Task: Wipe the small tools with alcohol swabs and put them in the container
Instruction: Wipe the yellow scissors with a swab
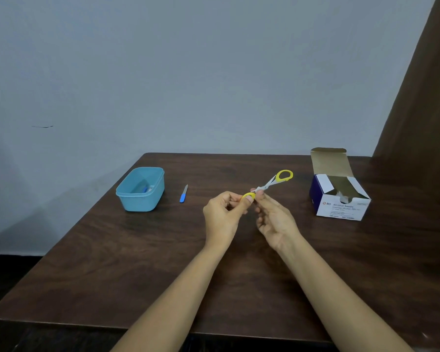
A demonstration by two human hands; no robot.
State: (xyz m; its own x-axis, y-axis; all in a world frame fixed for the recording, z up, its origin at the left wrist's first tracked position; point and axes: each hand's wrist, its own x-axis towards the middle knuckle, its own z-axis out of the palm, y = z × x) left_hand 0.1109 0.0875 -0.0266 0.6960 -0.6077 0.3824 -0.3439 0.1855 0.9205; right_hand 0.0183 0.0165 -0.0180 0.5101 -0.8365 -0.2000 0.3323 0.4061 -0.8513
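Yellow-handled scissors (271, 184), light-blue container (140, 190)

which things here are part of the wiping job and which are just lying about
Job: scissors, gripped by left hand and right hand; blue nail file; blue container; open alcohol swab box.
Not part of it: table; brown curtain.

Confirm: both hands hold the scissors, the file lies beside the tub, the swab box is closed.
Wrong: the head view shows the swab box open, flap up. The left hand and right hand hold the scissors; the file lies beside the tub.
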